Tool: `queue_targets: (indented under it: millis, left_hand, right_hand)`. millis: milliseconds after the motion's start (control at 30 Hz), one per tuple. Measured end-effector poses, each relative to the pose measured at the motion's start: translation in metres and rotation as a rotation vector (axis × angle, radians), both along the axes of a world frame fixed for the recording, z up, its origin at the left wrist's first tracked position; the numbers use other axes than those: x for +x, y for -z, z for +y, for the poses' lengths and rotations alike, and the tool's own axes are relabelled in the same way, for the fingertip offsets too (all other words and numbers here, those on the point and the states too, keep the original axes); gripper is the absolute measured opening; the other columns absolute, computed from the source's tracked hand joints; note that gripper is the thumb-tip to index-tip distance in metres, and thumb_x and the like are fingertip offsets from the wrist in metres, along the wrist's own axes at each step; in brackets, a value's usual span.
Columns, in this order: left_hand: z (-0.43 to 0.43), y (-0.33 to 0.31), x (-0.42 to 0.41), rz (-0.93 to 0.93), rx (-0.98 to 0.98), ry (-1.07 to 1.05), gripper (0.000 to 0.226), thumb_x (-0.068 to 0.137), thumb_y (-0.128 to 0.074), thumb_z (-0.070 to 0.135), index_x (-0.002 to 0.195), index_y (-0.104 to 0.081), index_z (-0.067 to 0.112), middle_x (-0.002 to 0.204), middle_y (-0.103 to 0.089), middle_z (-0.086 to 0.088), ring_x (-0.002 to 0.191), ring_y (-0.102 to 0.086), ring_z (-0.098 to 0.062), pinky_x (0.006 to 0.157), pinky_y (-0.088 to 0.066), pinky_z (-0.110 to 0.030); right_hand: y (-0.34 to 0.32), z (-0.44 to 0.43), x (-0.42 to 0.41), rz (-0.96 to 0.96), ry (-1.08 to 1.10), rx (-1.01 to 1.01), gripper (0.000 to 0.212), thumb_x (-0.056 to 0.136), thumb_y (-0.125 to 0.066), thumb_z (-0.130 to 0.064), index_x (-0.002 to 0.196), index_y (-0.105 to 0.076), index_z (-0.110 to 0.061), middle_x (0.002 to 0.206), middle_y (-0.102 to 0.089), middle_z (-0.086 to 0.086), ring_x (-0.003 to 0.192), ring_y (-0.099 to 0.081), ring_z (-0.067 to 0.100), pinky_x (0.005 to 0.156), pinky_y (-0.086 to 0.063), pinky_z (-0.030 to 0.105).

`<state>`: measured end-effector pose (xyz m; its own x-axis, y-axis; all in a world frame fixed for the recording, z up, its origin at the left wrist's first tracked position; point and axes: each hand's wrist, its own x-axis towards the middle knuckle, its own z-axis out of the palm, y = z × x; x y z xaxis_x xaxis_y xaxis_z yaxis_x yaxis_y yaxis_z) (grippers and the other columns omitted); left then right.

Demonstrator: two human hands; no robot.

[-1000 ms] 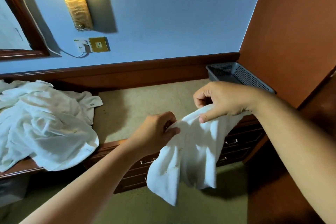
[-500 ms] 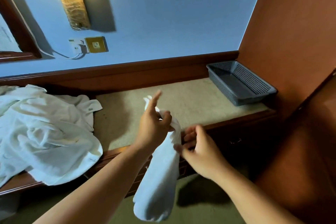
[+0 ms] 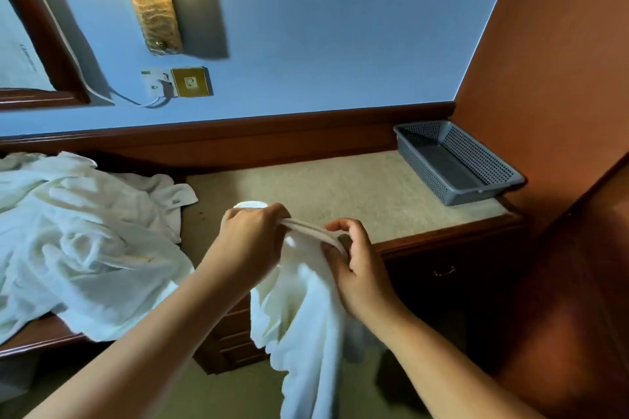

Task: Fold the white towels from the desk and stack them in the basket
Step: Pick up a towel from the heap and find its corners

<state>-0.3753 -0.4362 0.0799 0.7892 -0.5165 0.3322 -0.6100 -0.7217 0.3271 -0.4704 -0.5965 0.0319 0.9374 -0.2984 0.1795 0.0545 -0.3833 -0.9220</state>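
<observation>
One towel (image 3: 306, 309) is held by its edge, left hand (image 3: 253, 238) and right hand (image 3: 354, 265) fingers clamped on it; nothing folded. Basket (image 3: 476, 192) at 2 o'clock seen empty; pile (image 3: 78, 241) at 9 o'clock left on bench (image 3: 340, 187).

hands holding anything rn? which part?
Yes: one white towel. Left hand and right hand each pinch its top edge, stretched between them; the rest hangs below in front of the desk.

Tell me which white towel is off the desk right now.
The towel pinched between the left hand and right hand, hanging before the desk's front edge. The others lie heaped on its left end.
</observation>
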Motion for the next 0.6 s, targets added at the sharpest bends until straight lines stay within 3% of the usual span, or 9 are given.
queue_targets:
  millis: [167,267,333,433,500,600]
  left_hand:
    - [0.006,0.008,-0.002,-0.260,0.024,-0.128,0.017,0.082,-0.073,0.012,0.098,-0.071,0.018,0.109,-0.050,-0.011,0.103,-0.045,-0.035,0.081,-0.045,-0.056]
    - [-0.004,0.006,-0.005,-0.158,-0.044,-0.037,0.028,0.084,-0.066,-0.004,0.107,-0.065,0.011,0.111,-0.058,-0.011,0.101,-0.052,-0.033,0.087,-0.051,-0.051]
    - [-0.009,0.000,-0.005,-0.023,-0.128,0.045,0.029,0.090,-0.056,-0.006,0.114,-0.060,0.009,0.109,-0.061,-0.009,0.089,-0.059,-0.030,0.076,-0.051,-0.041]
    - [-0.016,-0.008,-0.005,-0.028,-0.156,0.205,0.027,0.093,-0.054,0.000,0.117,-0.056,0.011,0.109,-0.061,-0.006,0.081,-0.061,-0.027,0.067,-0.054,-0.043]
    - [-0.018,-0.013,-0.003,-0.129,-0.086,0.308,0.021,0.096,-0.049,0.014,0.117,-0.054,0.011,0.107,-0.063,-0.008,0.071,-0.061,-0.030,0.057,-0.053,-0.043]
    - [-0.014,-0.020,0.006,-0.294,0.042,0.382,0.028,0.098,-0.037,0.036,0.101,-0.055,0.014,0.085,-0.060,-0.002,0.054,-0.052,-0.027,0.044,-0.048,-0.038]
  right_hand:
    - [-0.001,-0.003,-0.002,-0.173,-0.090,-0.299,0.021,0.101,-0.058,-0.015,0.118,-0.051,-0.025,0.105,-0.060,-0.021,0.101,-0.060,-0.006,0.082,-0.048,0.010]
    - [-0.004,-0.011,0.001,-0.201,-0.053,-0.355,0.015,0.101,-0.058,-0.021,0.115,-0.056,-0.024,0.104,-0.064,-0.014,0.099,-0.062,0.000,0.079,-0.051,0.015]
    - [-0.007,-0.016,0.001,-0.189,-0.033,-0.371,0.008,0.100,-0.060,-0.028,0.107,-0.060,-0.024,0.097,-0.064,-0.012,0.091,-0.062,0.000,0.074,-0.050,0.015]
    - [-0.002,-0.023,-0.003,-0.031,-0.057,-0.390,0.016,0.097,-0.057,-0.049,0.086,-0.059,-0.036,0.086,-0.055,-0.016,0.078,-0.057,-0.001,0.068,-0.046,0.015]
    - [0.010,-0.033,-0.007,0.029,-0.035,-0.454,0.028,0.097,-0.049,-0.054,0.079,-0.057,-0.034,0.079,-0.052,-0.011,0.070,-0.055,0.004,0.065,-0.047,0.025]
    - [0.025,-0.052,-0.012,0.141,0.016,-0.549,0.025,0.095,-0.047,-0.035,0.092,-0.066,-0.018,0.085,-0.060,0.000,0.077,-0.061,0.018,0.068,-0.053,0.036]
